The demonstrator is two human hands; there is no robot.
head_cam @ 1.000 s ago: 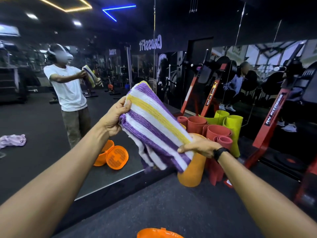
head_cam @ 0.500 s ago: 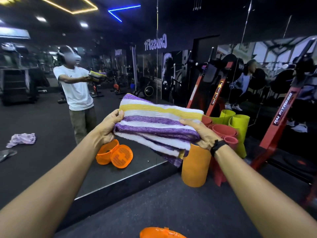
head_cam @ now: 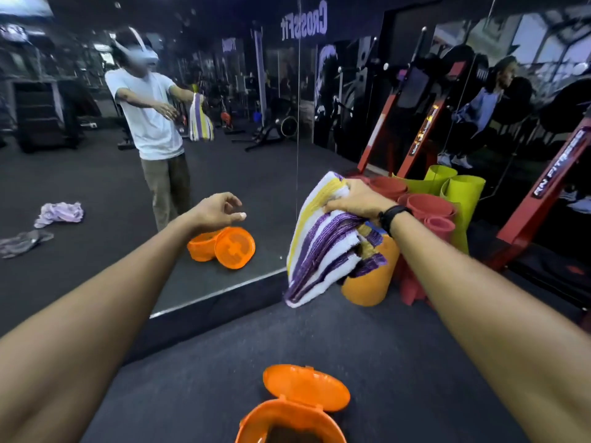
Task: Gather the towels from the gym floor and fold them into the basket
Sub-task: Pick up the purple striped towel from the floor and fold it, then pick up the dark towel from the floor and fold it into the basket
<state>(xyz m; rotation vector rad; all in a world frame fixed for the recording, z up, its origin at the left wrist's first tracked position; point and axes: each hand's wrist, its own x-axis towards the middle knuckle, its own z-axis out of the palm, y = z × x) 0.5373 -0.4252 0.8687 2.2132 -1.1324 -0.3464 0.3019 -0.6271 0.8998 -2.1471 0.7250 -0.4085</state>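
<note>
Nearest to the camera, at the bottom edge, stood the orange basket [head_cam: 289,422] on the dark gym floor [head_cam: 383,362], with its hinged lid [head_cam: 305,386] open and lying back behind the rim. The inside looked dark, and I could not tell what it held.

Above the basket both forearms reached forward. The right hand [head_cam: 358,199] was clenched around the upper part of the striped towel [head_cam: 323,244], with the fingers curled over the bunched cloth. The folded towel, white with purple and yellow stripes, hung down and to the left from this grip, in the air well above the floor and farther away than the basket. A black band [head_cam: 395,214] sat on the right wrist.

The left hand [head_cam: 220,209] was apart from the towel, to its left. It held nothing; its fingers were loosely bent and released.

Behind the towel, rolled mats [head_cam: 428,206] in orange, red and green stood upright together beside a red machine frame [head_cam: 550,199].

Farther away, the wall mirror [head_cam: 224,155] showed the person and the basket in reflection. It also showed a crumpled lilac towel [head_cam: 59,213] and a grey one [head_cam: 22,243] lying on the floor.
</note>
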